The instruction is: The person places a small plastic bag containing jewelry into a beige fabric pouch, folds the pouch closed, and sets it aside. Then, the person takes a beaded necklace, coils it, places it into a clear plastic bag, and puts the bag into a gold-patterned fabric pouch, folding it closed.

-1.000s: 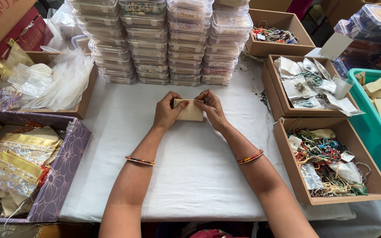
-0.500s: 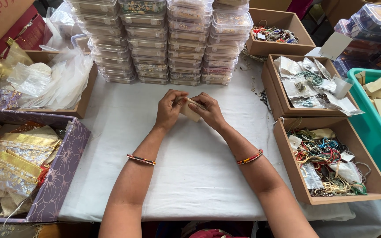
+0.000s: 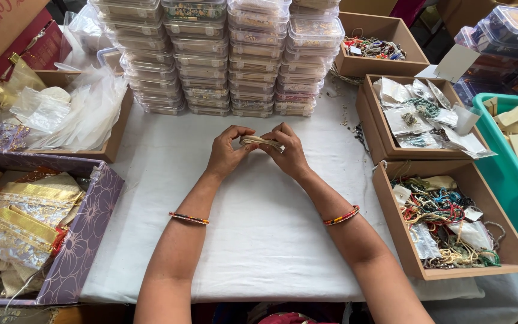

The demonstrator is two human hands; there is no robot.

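Over the middle of the white-clothed table (image 3: 259, 240), just in front of the stacked clear plastic containers (image 3: 223, 57), the person holds a small beige card piece (image 3: 261, 142) between both hands. Its long axis runs side to side, one end toward each hand, so neither hand is nearer; the left hand (image 3: 226, 153) pinches its left end between thumb and fingertips, and the right hand (image 3: 289, 153) pinches the right end, fingers curled round it. The piece looks thin, pale tan and slightly bowed, seen almost edge-on; I cannot tell whether it is folded. To the right of the hands sits a brown box of coloured beaded strings (image 3: 451, 222); to the left, a purple box of gold pouches (image 3: 37, 234).
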